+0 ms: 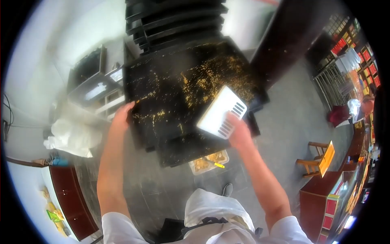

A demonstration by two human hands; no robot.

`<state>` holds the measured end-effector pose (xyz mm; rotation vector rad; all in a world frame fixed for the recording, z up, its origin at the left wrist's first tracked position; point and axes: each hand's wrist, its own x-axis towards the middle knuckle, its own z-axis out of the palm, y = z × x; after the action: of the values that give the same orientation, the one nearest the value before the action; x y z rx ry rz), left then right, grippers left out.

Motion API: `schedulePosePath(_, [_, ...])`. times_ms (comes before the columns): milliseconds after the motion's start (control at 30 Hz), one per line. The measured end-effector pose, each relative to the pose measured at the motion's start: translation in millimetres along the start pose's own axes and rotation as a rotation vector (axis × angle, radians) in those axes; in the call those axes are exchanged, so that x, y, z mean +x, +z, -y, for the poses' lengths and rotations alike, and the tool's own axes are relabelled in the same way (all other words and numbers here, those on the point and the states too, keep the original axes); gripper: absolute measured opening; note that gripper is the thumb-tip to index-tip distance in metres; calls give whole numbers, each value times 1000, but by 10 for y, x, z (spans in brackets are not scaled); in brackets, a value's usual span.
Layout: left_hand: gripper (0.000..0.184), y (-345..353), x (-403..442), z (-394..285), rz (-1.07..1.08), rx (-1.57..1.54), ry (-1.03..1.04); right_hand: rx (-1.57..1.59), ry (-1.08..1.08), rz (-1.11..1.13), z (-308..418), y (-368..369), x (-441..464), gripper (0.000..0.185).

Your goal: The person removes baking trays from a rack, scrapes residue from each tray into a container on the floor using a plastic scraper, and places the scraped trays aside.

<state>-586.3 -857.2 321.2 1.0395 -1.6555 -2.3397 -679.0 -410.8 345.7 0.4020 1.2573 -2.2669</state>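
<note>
A black tray (pixel 166 85) lies on top of a stack, strewn with golden crumbs or seeds, thickest toward its far right. My left hand (pixel 123 114) grips the tray's left edge; some of its fingers are hidden at the rim. In my right hand (pixel 239 132) is a white plastic scraper (pixel 217 107) with a row of slots near its grip. Its long edge is tilted over the right part of the tray. Below the near edge, a clear plastic tub (pixel 197 169) on the floor contains similar crumbs and a yellow-handled tool (pixel 219 165).
More black trays (pixel 174 22) are stacked on a rack behind. White sacking (pixel 73 136) lies at left near a dark-topped appliance (pixel 87 69). A wooden stool (pixel 323 156) and a red-brown counter (pixel 319 203) stand at right. Another person (pixel 355 110) is at the far right.
</note>
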Motion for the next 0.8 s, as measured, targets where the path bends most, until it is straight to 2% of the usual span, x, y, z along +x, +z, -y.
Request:
schedulePosePath(167, [23,295,-682,-226,47,-55,57,40,-103,-59,79,110,-99,28])
schedulePosePath(267, [21,203,-785,-196,-56,-101,-37,83,-122,-76,148,110,-126,26])
schedulePosePath(400, [17,417,-1260,-146,-231,-104,129,38,-169,-61,250,51,-172,30])
schedulePosePath(500, [26,964,-2070,-156,-362,-201,180,13,-117,-8,477,-118,-372,31])
schedulePosePath(567, [33,677,-2434,293,-469,-140,257,18,-63,58,631,-263,-525,29])
schedulePosePath(633, [39,1275,-3243,332,-543,-276,287,37,8,142,772,-367,-719,24])
schedulePosePath(700, [47,1434,-3951,680,-683,-293,347,1,102,205,872,-393,-908,22])
schedulePosePath(767, [46,1773,-4582,922,-720,-378,376,3,125,341,835,-437,-1005,22])
schedulePosePath(800, [47,2054,-4827,1036,-876,-336,436,-29,176,427,833,-436,-1082,27])
